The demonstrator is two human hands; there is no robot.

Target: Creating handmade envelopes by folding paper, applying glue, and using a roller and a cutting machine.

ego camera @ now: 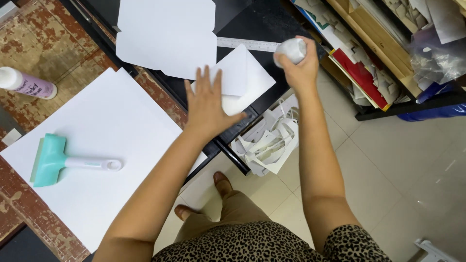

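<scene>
The left hand point(209, 104) is pressing flat, fingers spread, on a thin, floppy folded white card point(242, 77), while the right hand point(300, 65) is clenching a small, light white bottle point(291, 50) around its body

1. Glue bottle point(25, 83): lies on its side at the far left of the worn red-brown desk point(58, 43). White body wrapped in a pale purple label with dark lettering.

2. Small white bottle point(291, 51): rounded, plain white, no label visible; held in the fingers of the right hand point(298, 65) above the black mat's edge.

3. Clear plastic bags point(434, 53): crumpled, translucent, stuffed on the shelf at upper right, contents unclear.

No signs or screens in view.
</scene>
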